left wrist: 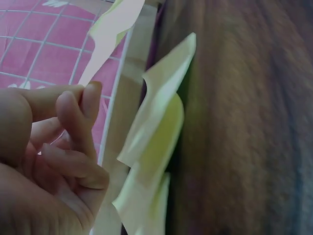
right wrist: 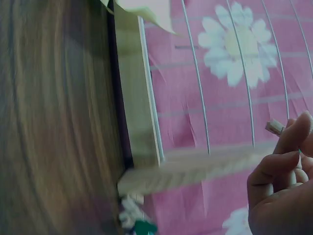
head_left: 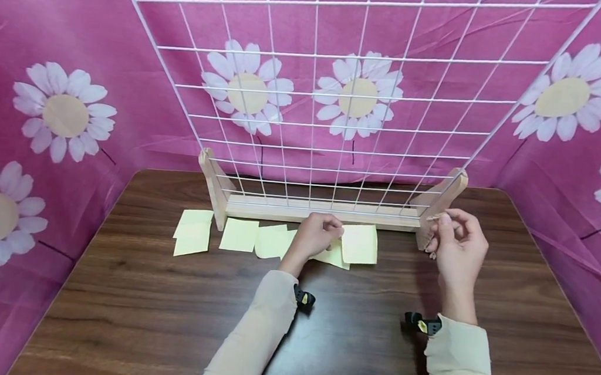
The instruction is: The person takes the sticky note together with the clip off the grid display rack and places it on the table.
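Note:
My left hand (head_left: 317,233) pinches a pale yellow sticky note (head_left: 361,244) by its left edge. In the left wrist view, thumb and fingertip meet at one corner of that curling note (left wrist: 111,39), raised above the table. My right hand (head_left: 461,247) holds a small wooden clothespin (right wrist: 275,127) near the stand's right foot; most of the clothespin is hidden by the fingers. A white wire grid (head_left: 313,124) rises from a wooden stand (head_left: 277,211) behind both hands. More yellow sticky notes (head_left: 238,235) lie in a row along the stand's front.
Beside the stand's right foot (right wrist: 146,182) is a small heap of pale and green pieces (right wrist: 134,215), partly hidden and blurred. The brown wooden table (head_left: 163,318) spreads toward the front. Pink cloth (head_left: 154,99) with daisies surrounds it.

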Demonstrator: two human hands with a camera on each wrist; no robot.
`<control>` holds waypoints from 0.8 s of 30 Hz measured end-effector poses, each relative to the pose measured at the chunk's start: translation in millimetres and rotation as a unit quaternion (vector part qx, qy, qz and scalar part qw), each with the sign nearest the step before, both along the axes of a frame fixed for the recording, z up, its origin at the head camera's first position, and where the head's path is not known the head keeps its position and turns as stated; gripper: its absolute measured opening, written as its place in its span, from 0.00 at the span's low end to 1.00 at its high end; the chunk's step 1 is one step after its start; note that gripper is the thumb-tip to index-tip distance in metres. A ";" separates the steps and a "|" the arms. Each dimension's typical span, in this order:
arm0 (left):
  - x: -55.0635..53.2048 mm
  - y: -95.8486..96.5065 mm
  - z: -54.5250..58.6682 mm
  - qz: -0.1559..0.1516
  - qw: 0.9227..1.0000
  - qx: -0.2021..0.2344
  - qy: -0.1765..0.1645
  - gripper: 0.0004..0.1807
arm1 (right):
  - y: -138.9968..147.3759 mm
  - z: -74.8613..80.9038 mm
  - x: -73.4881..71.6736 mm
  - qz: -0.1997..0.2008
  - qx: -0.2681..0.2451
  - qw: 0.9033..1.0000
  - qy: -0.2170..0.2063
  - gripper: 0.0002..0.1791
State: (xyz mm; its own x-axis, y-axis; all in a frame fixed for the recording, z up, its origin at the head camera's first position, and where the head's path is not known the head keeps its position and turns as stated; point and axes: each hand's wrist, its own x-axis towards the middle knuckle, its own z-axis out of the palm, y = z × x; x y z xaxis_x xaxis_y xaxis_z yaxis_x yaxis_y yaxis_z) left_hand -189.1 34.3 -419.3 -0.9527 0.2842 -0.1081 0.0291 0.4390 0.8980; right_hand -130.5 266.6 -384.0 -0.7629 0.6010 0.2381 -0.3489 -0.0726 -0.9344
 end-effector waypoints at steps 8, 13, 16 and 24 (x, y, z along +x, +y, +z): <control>-1.4 -2.8 -5.1 -0.016 0.999 -0.039 -0.019 0.07 | 52.6 -45.4 9.1 0.013 -0.066 0.996 -0.065 0.13; -4.6 -1.4 -10.9 -0.032 0.996 -0.089 0.004 0.05 | 80.9 -84.3 11.6 0.022 -0.071 0.991 -0.110 0.11; -5.1 0.4 -13.9 -0.041 0.993 -0.110 0.015 0.05 | 77.6 -77.1 21.4 0.039 -0.051 0.979 -0.194 0.08; -1.3 5.6 -12.5 -0.025 0.982 -0.183 0.030 0.05 | 74.2 -53.4 37.1 0.143 -0.065 0.943 -0.293 0.04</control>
